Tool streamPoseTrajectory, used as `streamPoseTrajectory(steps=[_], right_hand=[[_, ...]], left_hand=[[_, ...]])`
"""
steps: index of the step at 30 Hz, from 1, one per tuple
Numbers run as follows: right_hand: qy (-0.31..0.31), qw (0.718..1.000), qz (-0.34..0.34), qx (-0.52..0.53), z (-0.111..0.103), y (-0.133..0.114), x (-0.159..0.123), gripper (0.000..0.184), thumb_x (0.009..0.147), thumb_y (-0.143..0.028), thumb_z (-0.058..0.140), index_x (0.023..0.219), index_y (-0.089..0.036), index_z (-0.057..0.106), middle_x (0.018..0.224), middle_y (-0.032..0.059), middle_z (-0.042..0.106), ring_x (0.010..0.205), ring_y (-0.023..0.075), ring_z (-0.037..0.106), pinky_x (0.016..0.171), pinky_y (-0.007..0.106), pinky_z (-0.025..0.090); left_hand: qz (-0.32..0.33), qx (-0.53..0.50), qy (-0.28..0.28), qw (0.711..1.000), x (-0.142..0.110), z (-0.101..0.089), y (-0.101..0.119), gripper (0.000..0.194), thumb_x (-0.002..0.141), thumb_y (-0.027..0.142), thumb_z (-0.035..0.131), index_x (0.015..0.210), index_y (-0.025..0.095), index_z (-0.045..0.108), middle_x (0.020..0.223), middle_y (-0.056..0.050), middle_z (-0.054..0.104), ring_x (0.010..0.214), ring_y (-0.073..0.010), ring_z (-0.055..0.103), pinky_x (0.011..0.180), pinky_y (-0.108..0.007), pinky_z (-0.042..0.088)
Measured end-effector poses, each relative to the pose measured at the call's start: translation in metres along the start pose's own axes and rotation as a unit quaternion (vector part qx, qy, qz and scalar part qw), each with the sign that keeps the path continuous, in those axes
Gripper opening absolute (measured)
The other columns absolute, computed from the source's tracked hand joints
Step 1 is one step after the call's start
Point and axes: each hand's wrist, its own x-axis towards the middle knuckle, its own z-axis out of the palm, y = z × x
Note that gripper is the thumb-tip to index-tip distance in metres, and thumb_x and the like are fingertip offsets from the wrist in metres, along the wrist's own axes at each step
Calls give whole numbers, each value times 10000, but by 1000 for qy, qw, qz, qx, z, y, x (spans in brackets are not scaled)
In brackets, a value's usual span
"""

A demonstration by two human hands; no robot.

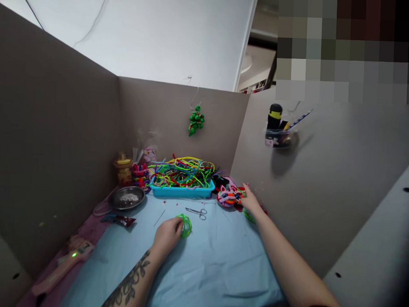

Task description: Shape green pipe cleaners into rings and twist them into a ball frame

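My left hand is closed on a loose coil of bright green pipe cleaner, low over the blue cloth. Stretched out to the far right, my right hand is among colourful fuzzy pipe-cleaner figures, its visible fingers apart. Beside it sits a pink and orange animal face. A green fuzzy piece lies partly behind my right wrist. Small scissors rest on the cloth just beyond the green coil, and a thin dark stick lies left of them.
A blue tray heaped with pipe cleaners stands at the back. To the left are a metal bowl, a dark red packet, a jar and a pink glue gun. Grey panels enclose the table; a cup of tools hangs right.
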Motion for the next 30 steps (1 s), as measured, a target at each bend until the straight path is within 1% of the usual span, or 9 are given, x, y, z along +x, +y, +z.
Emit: streamPoseTrajectory(steps=[1,3,6,8,10,12,16,22,30], right_hand=[[1,1000,9,6,0,-5,-8,710,608,-51,541,1306,-98,419,977,129,646,864,205,602,758,290,461],[-39,998,-20,35,5,-23,-31,640,659,-84,514,1290,-160,438,995,91,634,852,176,601,766,288,463],[-183,976,-89,84,24,-69,-73,399,707,-165,541,1101,-199,594,933,49,648,819,171,608,752,297,475],[-241,954,-151,91,42,-103,-97,230,699,-185,581,911,-203,668,919,41,654,869,187,601,802,313,459],[-228,953,-171,102,59,-131,-115,197,702,-188,597,884,-209,671,902,39,643,860,187,596,795,315,460],[-193,959,-175,113,75,-147,-128,188,712,-167,590,883,-206,659,899,40,624,856,176,585,796,303,457],[-126,970,-174,115,94,-148,-145,202,746,-157,558,935,-211,608,922,40,591,866,168,566,784,292,455],[-78,964,-234,101,92,-140,-151,192,788,-188,530,976,-207,571,929,50,582,880,179,554,789,294,446],[-74,964,-251,50,91,-143,-150,128,805,-153,504,884,-205,590,893,44,589,870,176,545,775,270,429]], left_hand=[[-1,-2,1,1000,0,0,0,224,849,252,422,856,206,641,821,-36,687,754,-160,603,622,-228,319],[-7,-4,4,1000,1,1,0,224,847,258,426,839,207,644,806,-36,686,741,-159,602,618,-228,319],[-31,-11,16,999,2,1,0,227,843,273,436,842,206,652,785,-41,689,717,-159,600,614,-228,325],[-46,-22,26,998,3,0,-1,224,836,276,449,850,201,660,785,-45,694,705,-156,600,618,-226,335],[-55,-38,36,997,4,-1,-3,224,833,276,457,854,195,665,785,-47,696,688,-150,599,623,-223,348],[-55,-52,46,996,4,-1,-5,227,833,277,459,860,191,667,784,-47,697,676,-146,598,626,-223,362],[-44,-66,62,995,3,0,-5,234,835,276,454,885,189,665,809,-46,699,684,-147,606,635,-226,386],[-18,-78,83,993,1,2,0,253,847,291,439,925,193,659,812,-36,699,659,-136,599,620,-221,396],[8,-47,58,997,-2,1,2,225,839,253,452,922,208,656,829,-29,698,686,-134,603,636,-217,396]])
